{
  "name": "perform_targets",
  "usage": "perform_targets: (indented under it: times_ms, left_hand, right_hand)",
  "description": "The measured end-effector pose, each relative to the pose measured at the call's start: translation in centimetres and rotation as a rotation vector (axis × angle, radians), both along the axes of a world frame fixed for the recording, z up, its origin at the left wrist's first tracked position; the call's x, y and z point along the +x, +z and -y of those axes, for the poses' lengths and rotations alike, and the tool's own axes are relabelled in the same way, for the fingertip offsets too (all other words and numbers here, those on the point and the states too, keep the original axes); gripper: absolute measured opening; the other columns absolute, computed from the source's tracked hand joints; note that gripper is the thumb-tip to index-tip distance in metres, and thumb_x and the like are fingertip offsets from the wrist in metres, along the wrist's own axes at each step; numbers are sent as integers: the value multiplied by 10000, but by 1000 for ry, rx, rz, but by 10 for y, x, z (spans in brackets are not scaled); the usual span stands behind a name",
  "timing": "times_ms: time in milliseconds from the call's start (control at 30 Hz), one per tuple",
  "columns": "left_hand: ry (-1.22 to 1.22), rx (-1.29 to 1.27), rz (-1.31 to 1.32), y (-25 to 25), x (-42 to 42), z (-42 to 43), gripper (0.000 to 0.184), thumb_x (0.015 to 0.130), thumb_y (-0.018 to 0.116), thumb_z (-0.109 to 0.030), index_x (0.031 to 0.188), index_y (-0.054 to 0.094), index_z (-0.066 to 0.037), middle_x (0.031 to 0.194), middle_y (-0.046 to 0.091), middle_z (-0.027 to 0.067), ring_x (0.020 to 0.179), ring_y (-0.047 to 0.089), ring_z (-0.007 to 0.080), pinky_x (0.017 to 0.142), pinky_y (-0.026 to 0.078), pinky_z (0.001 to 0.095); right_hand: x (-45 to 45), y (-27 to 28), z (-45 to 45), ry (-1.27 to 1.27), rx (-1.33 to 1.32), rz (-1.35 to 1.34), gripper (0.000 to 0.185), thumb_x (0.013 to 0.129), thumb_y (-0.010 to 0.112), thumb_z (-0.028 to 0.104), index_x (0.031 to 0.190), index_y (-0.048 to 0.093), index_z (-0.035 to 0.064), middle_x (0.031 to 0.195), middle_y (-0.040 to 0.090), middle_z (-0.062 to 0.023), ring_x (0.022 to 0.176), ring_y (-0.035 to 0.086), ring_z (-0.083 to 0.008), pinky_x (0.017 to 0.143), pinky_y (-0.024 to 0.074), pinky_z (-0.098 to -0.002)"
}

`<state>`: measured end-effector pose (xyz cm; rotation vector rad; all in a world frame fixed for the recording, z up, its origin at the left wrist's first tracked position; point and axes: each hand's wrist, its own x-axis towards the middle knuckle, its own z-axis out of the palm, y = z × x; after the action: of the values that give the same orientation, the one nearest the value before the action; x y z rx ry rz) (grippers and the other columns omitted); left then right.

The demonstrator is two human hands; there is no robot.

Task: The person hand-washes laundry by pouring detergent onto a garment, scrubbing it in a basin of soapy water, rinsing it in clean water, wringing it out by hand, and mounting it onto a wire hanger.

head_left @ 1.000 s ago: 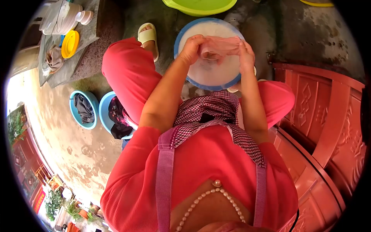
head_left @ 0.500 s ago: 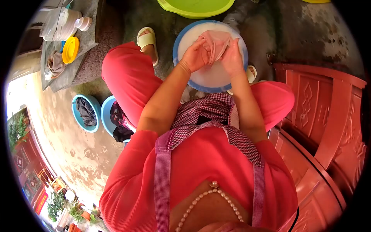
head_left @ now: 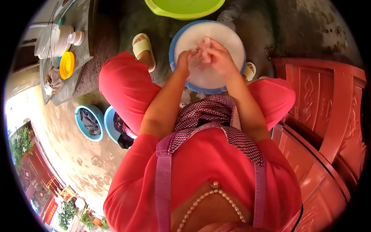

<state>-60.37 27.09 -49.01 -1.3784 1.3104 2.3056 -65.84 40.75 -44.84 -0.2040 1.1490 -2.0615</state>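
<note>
A blue-rimmed basin (head_left: 172,46) full of white, sudsy water stands on the floor between my feet. Over it, a pink cloth (head_left: 199,62) is bunched low at the water, mostly hidden by my fingers and foam. My left hand (head_left: 184,63) is closed on the cloth's left side. My right hand (head_left: 218,58), fingers curled and foamy, grips it from the right. The two hands are close together, and motion blurs the fingertips a little.
A green basin (head_left: 185,15) lies ahead. To my left are two light-blue tubs (head_left: 101,133) of dark clothes and a stone ledge (head_left: 83,52) with a yellow dish (head_left: 67,65) and stacked plastic containers. Red carved wooden panels (head_left: 309,100) stand at right.
The pink cloth, spread between my raised hands before, is now bunched lower at the suds. My hands have come closer together, and the view has shifted slightly.
</note>
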Motion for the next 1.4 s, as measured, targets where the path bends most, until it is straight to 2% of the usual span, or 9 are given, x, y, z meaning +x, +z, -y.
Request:
perform_targets:
  times_ms: [133,267,300,367,700,800,1000,1067,1400]
  left_hand:
    - [-44,172,-156,-10,6,4,426,854,474,-361,1194,497,-105,1168,541,115,1059,523,280,894,416,408]
    - [-544,-654,-736,-51,0,1,520,818,454,-481,1147,499,-82,1142,538,108,1007,538,266,859,435,386]
    - [-499,-610,-739,-48,2,-1,548,804,467,-504,1146,493,-76,1139,535,114,992,538,284,845,439,405]
    - [51,920,-668,-50,6,6,698,755,461,-621,1167,458,-58,1120,527,157,930,531,357,786,444,489]
    - [-9,605,-452,-88,-15,21,170,721,491,-262,715,480,-93,810,572,160,697,542,300,501,442,420]
    - [-173,1018,-501,-74,-17,21,180,735,447,-225,611,412,-101,737,555,156,635,536,296,462,445,414]
    - [-186,512,-385,-71,-22,13,281,794,453,-324,622,413,-105,754,551,168,765,567,362,541,482,443]
    - [15,313,-138,-34,-24,-2,321,805,478,-410,685,445,-114,815,563,160,885,542,442,584,462,503]
    - [-53,520,-443,-45,-25,23,198,786,517,-286,791,521,-87,800,577,112,768,524,292,696,450,419]
  right_hand:
    - [14,68,18,50,-224,114,424,858,526,145,1231,411,-19,986,566,-72,911,558,-160,781,448,-264]
    - [9,44,20,19,-140,102,454,852,544,234,1215,435,-15,1022,575,-110,990,543,-202,825,442,-317]
    - [6,27,14,78,218,-171,459,850,547,251,1214,444,-9,1037,575,-121,1001,542,-211,838,437,-323]
    - [0,4,5,199,944,-705,470,846,553,286,1211,462,4,1067,574,-144,1021,542,-230,865,429,-335]
    - [-29,117,-135,-789,792,-760,215,861,602,184,1051,630,88,892,637,-20,786,560,-69,703,452,-202]
    - [-10,130,-224,-1042,964,-732,199,872,574,178,1032,632,75,886,651,-54,786,568,-76,692,450,-208]
    - [105,-67,-464,-546,1868,-530,320,836,544,311,1011,592,48,880,613,-194,840,599,-332,731,473,-379]
    - [158,-158,-513,-29,1840,-470,390,773,603,297,1100,558,88,990,600,-172,899,590,-313,771,482,-388]
    - [91,-227,-374,-1202,767,367,447,768,672,185,1145,481,42,1002,597,-96,820,591,-189,657,483,-321]
